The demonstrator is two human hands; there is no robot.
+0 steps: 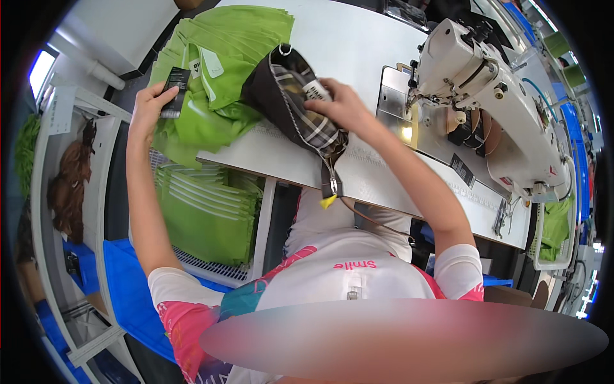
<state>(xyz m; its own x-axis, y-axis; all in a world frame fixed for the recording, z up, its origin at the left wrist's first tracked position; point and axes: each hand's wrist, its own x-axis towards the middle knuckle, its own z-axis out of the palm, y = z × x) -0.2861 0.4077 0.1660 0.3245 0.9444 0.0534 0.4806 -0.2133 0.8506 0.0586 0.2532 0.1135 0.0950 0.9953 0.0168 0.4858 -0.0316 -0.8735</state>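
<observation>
Clearly, the left hand [150,105] is pinching a black printed tag [174,93] between thumb and fingers, holding it above the green fabric pieces [240,29] at the left end of the white sewing table [348,38]. The right hand [343,105] is reaching across to a dark zippered pouch [265,86], its thumb and fingers touching the open mouth beside a small white label [316,90]; whether they are closing tightly on anything, I cannot tell.

The pouch is lying slantwise between the two hands, partly over the green pieces, and its mouth is gaping to show a plaid lining [314,128]. Its zipper end is hanging past the table's front edge, with a yellow tab [328,202] showing at the tip. A thin brown cord [371,223] is trailing from near that end toward the person's lap.

To the right of the pouch, a white industrial sewing machine [473,70] is standing on the table, its needle area facing the right forearm. Another black tag [462,169] is lying flat in front of the machine, and small metal thread snips [501,219] are resting near the table's right corner. Below the table at left, a white plastic basket [214,272] is holding stacked green panels [204,221] with pale edges.
</observation>
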